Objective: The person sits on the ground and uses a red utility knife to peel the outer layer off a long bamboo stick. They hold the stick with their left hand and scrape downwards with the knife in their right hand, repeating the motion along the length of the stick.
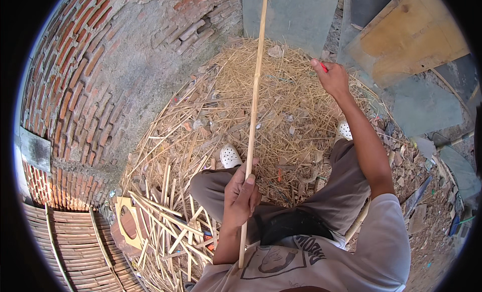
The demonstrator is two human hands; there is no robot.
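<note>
Left hand (241,194) near, grip closed around long pale strip (253,116), right hand (335,82) extended far right, clasping red object (324,67), litter-strewn ground (424,252), left brick wall (80,86)

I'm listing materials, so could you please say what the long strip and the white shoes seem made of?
Long strip: probably bamboo, raw, from its pale streaks and nodelike bump. White shoes: perhaps moulded foam, matte, given the round holes.

At five o'clock we wore a pale grey shirt (346,264) with a dark print (274,261), brown-grey trousers (334,179), white perforated clogs (230,156).
</note>
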